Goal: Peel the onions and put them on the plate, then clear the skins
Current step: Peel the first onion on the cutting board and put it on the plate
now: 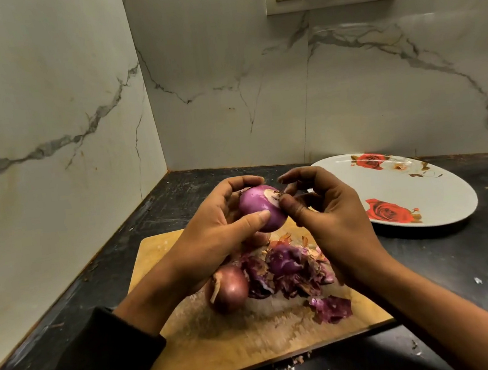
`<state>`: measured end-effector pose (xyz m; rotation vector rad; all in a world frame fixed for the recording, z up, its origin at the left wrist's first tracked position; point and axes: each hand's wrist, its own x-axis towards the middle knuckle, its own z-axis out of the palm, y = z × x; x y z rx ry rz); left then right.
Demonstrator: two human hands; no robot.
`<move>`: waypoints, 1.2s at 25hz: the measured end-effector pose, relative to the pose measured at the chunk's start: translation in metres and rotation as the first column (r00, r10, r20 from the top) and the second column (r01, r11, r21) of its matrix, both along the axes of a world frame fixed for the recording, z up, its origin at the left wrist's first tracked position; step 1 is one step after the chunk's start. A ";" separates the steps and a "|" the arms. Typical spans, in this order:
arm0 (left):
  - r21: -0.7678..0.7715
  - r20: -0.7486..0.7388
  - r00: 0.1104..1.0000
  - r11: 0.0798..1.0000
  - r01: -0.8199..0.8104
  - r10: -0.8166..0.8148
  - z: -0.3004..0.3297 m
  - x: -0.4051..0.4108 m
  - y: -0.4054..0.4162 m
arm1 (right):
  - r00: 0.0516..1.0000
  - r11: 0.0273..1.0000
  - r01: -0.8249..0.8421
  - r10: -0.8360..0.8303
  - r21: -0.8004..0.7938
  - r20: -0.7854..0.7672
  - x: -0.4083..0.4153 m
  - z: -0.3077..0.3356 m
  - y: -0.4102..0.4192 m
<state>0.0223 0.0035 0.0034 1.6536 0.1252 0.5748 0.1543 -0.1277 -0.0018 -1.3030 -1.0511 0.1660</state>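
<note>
Left hand (212,235): we grip the peeled onion (263,211) above the cutting board (219,341), fingers curled round it.
Right hand (329,214): we pinch a skin scrap at the onion's top.
Board: unpeeled onion (228,289), another onion (285,259) among the skins (331,309).
Plate (441,200): far right.

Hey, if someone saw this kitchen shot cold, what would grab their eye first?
The glossy purple onion, gripped in the left hand above the cutting board while the right hand picks at its top. Then the heap of skins on the board, and the rose-patterned plate at right, holding nothing.
</note>
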 end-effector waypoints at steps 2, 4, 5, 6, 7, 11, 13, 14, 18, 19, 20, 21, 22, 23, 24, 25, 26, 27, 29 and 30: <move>-0.019 -0.003 1.000 1.000 0.024 -0.024 -0.001 0.000 0.003 | 0.999 1.000 0.007 -0.007 -0.001 0.043 0.000 0.002 -0.002; -0.045 0.000 0.999 0.998 0.049 -0.049 -0.002 0.001 0.003 | 0.998 1.000 -0.006 0.007 -0.014 0.063 0.000 0.005 -0.003; -0.055 0.003 0.998 0.997 0.056 -0.056 -0.002 0.001 0.003 | 0.997 1.000 -0.021 0.022 -0.023 0.067 0.001 0.006 -0.003; -0.055 0.006 0.998 0.997 0.059 -0.059 -0.002 0.001 0.003 | 0.997 0.999 -0.030 0.032 -0.032 0.076 0.002 0.007 -0.004; -0.040 0.008 0.998 0.997 0.059 -0.058 -0.001 0.002 0.002 | 0.995 0.999 -0.029 0.032 -0.040 0.090 0.002 0.008 -0.005; 0.144 -0.025 0.999 0.988 0.048 -0.045 0.001 -0.001 -0.003 | 0.973 0.996 0.071 -0.056 -0.056 0.224 0.000 0.008 -0.002; 0.236 -0.033 0.999 0.971 0.020 -0.012 0.001 -0.001 -0.005 | 0.939 0.987 0.151 -0.128 -0.047 0.320 -0.001 0.005 0.001; 0.265 -0.024 1.000 0.964 0.008 -0.001 0.002 -0.001 -0.006 | 0.926 0.983 0.180 -0.154 -0.044 0.344 -0.001 0.003 0.002; 0.325 0.016 1.000 0.946 -0.021 0.017 0.002 0.001 -0.010 | 0.901 0.958 0.285 -0.259 -0.025 0.349 -0.005 -0.002 0.005; 0.339 0.018 0.999 0.940 -0.032 0.027 0.002 0.001 -0.010 | 0.896 0.952 0.305 -0.278 -0.025 0.345 -0.007 -0.002 0.006; 0.368 0.017 0.999 0.929 -0.046 0.043 0.001 0.001 -0.010 | 0.899 0.948 0.317 -0.288 -0.035 0.331 -0.008 -0.002 0.006; 0.407 0.017 0.998 0.911 -0.066 0.065 0.000 0.001 -0.010 | 0.904 0.944 0.326 -0.295 -0.053 0.311 -0.009 -0.002 0.007; 0.449 0.022 0.995 0.889 -0.093 0.093 -0.001 0.002 -0.010 | 0.910 0.941 0.331 -0.297 -0.077 0.288 -0.010 -0.002 0.008; 0.487 0.034 0.992 0.865 -0.123 0.122 -0.002 0.002 -0.009 | 0.921 0.938 0.329 -0.293 -0.109 0.256 -0.011 -0.002 0.008; 0.521 0.055 0.988 0.839 -0.154 0.147 -0.003 0.002 -0.009 | 0.938 0.938 0.314 -0.283 -0.146 0.201 -0.012 -0.002 0.008; 0.554 0.081 0.983 0.812 -0.183 0.166 -0.004 0.002 -0.009 | 0.959 0.943 0.277 -0.259 -0.184 0.113 -0.014 -0.002 0.008; 0.586 0.106 0.978 0.784 -0.206 0.179 -0.005 0.002 -0.010 | 0.976 0.954 0.212 -0.220 -0.211 -0.013 -0.015 -0.002 0.008; 0.615 0.126 0.975 0.756 -0.223 0.185 -0.006 0.002 -0.010 | 0.973 0.964 0.136 -0.174 -0.226 -0.154 -0.017 -0.001 0.008; 0.647 0.148 0.971 0.724 -0.238 0.186 -0.006 0.002 -0.010 | 0.953 0.968 0.074 -0.139 -0.240 -0.269 -0.019 0.001 0.008; 0.644 0.151 0.970 0.726 -0.242 0.189 -0.006 0.002 -0.009 | 0.967 0.965 0.111 -0.160 -0.238 -0.198 -0.017 0.001 0.008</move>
